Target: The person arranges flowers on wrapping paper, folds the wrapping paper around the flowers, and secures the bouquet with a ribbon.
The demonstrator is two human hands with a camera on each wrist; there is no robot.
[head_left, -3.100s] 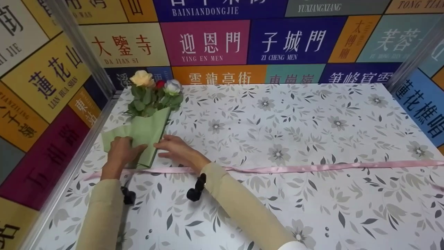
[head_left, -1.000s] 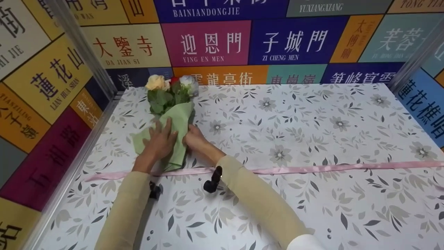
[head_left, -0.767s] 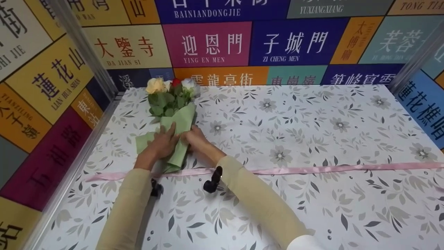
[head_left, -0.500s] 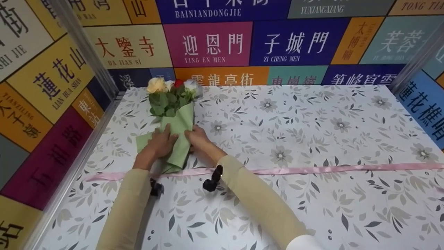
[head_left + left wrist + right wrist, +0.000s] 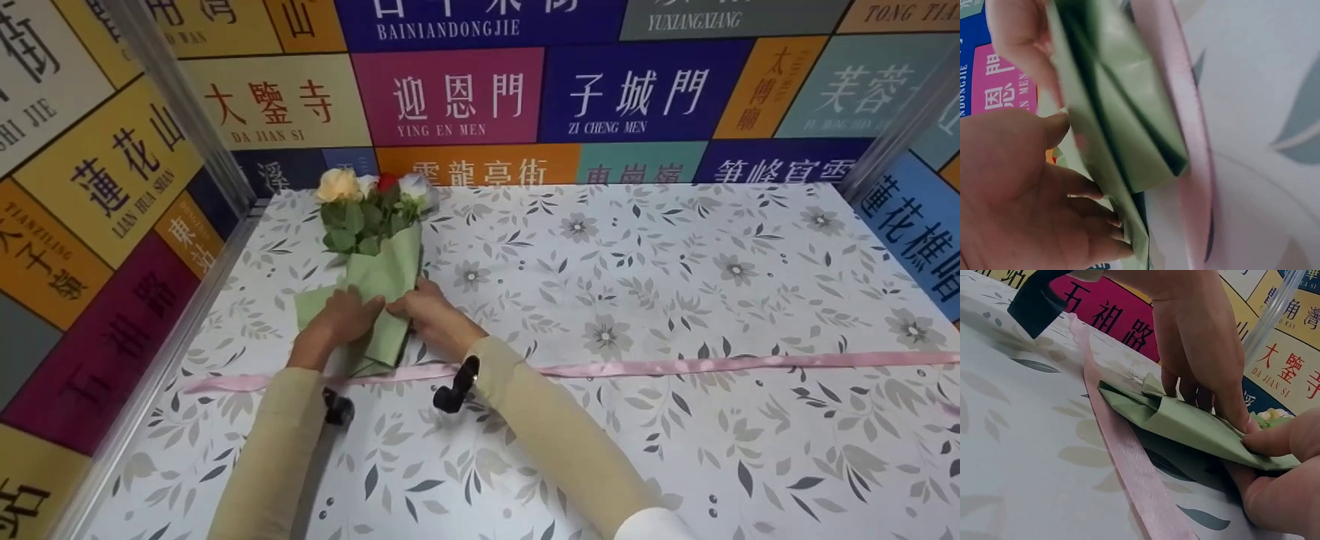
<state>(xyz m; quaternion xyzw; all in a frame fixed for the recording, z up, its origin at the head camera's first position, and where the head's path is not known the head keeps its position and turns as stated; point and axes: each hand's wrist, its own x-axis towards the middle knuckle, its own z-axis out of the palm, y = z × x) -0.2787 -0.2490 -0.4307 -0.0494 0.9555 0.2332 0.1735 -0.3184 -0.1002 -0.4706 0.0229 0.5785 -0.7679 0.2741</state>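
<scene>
A small bouquet [image 5: 360,217] with cream, red and pale lilac roses lies at the left of the table, wrapped in green paper [image 5: 386,274]. My left hand [image 5: 343,319] rests on the left of the wrap, its fairly straight fingers and thumb pressing the paper. With my right hand [image 5: 436,309] I pinch the wrap's right edge, thumb on top and fingers underneath, as the right wrist view shows. Both thumbs nearly meet on the paper. Folds show at the wrap's lower end [image 5: 1145,135] in the left wrist view. The stems are hidden inside.
A long pink ribbon [image 5: 645,367] runs across the table, passing beneath the wrap's bottom end. Floral-patterned paper covers the table [image 5: 585,465]. Coloured panels with lettering [image 5: 446,94] stand behind and at both sides. A loose flap [image 5: 311,304] of green paper spreads left.
Since the earliest frame the bouquet has shifted right and my right hand has taken hold of its edge. Lately both hands slid slightly down the wrap, the right thumb moving inward.
</scene>
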